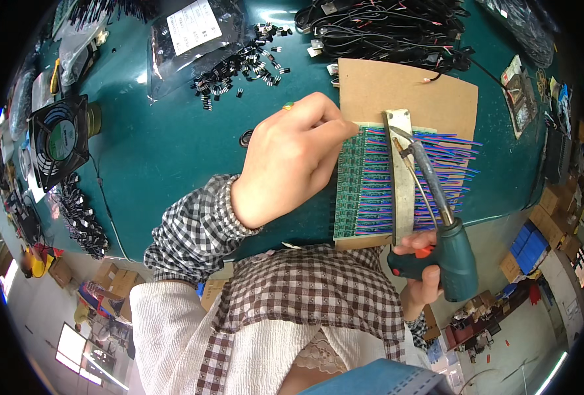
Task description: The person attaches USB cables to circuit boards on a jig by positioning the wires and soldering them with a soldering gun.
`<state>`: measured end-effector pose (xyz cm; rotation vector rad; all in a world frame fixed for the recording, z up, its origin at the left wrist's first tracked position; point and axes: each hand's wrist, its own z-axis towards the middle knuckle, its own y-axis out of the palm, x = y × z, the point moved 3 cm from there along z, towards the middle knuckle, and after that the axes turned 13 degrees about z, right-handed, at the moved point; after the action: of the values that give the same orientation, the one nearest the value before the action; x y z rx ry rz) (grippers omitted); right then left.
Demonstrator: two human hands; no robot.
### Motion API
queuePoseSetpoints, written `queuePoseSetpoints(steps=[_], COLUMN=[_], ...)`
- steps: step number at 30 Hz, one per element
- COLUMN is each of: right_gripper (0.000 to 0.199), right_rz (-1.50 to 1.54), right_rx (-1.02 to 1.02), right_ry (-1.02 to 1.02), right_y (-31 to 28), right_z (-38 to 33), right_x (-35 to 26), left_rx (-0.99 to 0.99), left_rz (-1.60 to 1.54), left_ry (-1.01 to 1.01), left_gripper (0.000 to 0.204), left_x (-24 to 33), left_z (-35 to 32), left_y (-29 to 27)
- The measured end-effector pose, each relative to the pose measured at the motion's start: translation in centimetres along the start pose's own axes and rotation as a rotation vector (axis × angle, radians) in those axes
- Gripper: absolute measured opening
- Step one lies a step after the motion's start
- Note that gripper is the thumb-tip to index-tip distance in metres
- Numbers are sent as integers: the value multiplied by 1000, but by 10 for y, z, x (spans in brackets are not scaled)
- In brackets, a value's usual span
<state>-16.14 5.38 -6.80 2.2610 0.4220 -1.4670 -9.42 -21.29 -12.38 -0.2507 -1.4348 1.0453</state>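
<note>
My left hand (pixel 294 158) is closed in a pinch at the upper left corner of a green circuit board panel (pixel 350 197). Whatever its fingertips hold, if anything, is too small or hidden to name. The fingers of my right hand (pixel 429 283) wrap round the handle of a dark green soldering gun (pixel 459 266). Its metal tip and thin feed tube reach over the top end of a metal bar (pixel 402 184). That bar lies across rows of blue and red wires (pixel 459 161) extending right from the panel. Beneath them is a cardboard sheet (pixel 407 85).
Loose black three-legged components (pixel 239 69) lie beside a clear plastic bag (pixel 193 39) at the far side. Bundled black cables (pixel 384 33) are heaped behind the cardboard. A black fan (pixel 60 138) stands at the left, near more small cables (pixel 81 220). The green tabletop (pixel 153 145) curves toward me.
</note>
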Motion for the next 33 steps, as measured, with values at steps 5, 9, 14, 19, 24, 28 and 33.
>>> queuePoseSetpoints(steps=[5,9,14,19,24,28,33], right_gripper=[66,66,64,61,60,60,57], right_rz=[-77,-84,-91,-106,-99,-95,-124], right_rx=[-15,8,22,6,2,18,14], right_ry=[3,36,55,65,58,64,59], right_y=[3,7,8,7,7,8,8], right_z=[1,0,0,1,1,1,1], right_x=[5,8,9,10,11,12,12], left_rx=[5,-1,-33,-10,-18,-30,-26], left_rz=[25,40,48,22,2,-9,22], left_ry=[18,28,25,34,39,41,45], left_gripper=[24,25,27,24,25,26,26], left_x=[1,3,2,1,0,-1,0], left_z=[-1,0,0,1,1,1,0], left_y=[0,0,-2,-1,-1,-1,0])
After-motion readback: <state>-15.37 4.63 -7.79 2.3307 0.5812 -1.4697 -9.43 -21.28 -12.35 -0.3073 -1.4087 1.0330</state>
